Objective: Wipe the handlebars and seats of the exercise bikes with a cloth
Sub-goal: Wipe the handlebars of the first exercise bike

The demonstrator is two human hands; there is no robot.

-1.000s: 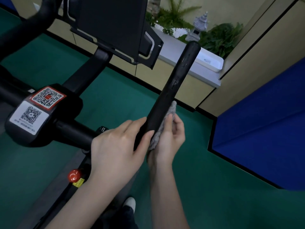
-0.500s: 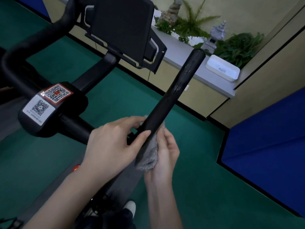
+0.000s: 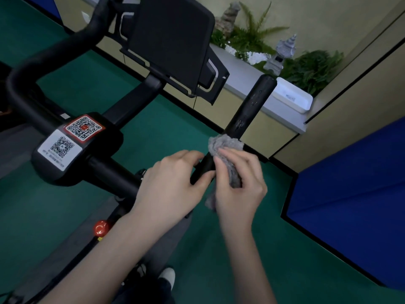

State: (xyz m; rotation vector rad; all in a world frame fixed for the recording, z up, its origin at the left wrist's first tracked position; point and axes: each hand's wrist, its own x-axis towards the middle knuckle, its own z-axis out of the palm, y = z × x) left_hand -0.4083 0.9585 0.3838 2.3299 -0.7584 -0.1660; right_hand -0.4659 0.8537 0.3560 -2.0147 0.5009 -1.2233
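Handlebar (image 3: pixel 247 113): black right-side horn, seen slanting from lower left up to upper right through the middle of the view. Scuff marks are noted on the upper stretch; the blunt end is uppermost.

Cloth (image 3: pixel 225 144): grey, fluffy, bunched. It is held against the horn about midway along. One lobe is seen above the fingers and a tail is seen below the palm.

Right hand (image 3: pixel 238 187): the cloth is gripped in curled fingers and pressed to the right side of the horn.

Left hand (image 3: pixel 168 183): the lower part of the same horn is clasped, with the fingers curled over the far side and the thumb laid on the near side. The thumb tip is placed just beside the fingers of the other hand.

Crossbar (image 3: pixel 114 174): black, joined to a centre block (image 3: pixel 50 170) on which two QR labels are stuck, one red-bordered and one white.

Console (image 3: pixel 173 36): dark panel, mounted above the stem.

Red knob (image 3: pixel 101 227): seen low on the frame, under the left forearm.

Floor (image 3: pixel 54 216): green. A blue panel (image 3: pixel 350 194) is seen at right.

Ledge (image 3: pixel 241 69): ferns, a stone lantern (image 3: pixel 280 53) and a white tray (image 3: pixel 293 96) are set along it.
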